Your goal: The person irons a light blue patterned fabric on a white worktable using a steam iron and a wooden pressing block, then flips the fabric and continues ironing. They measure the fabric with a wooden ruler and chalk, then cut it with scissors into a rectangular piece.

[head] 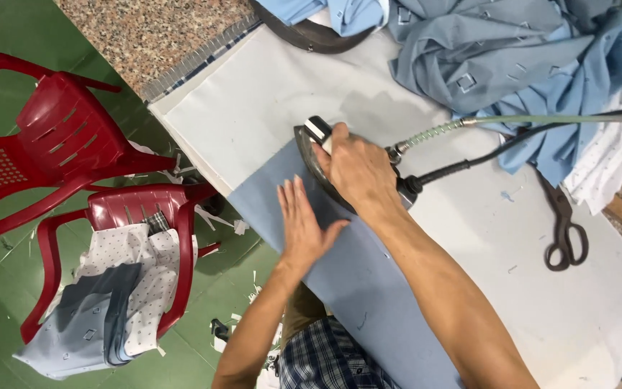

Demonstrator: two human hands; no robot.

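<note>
I see the white pressing table (268, 94) with a long blue fabric strip (368, 288) lying diagonally across it, mid-press. My right hand (358, 169) is closed around the steam iron (318, 155) at the strip's far end; my left hand (304, 227), fingers spread flat, pins the cloth just beside it. Next, I judge, the iron needs a steady glide along the strip, clear of those fingers.
</note>
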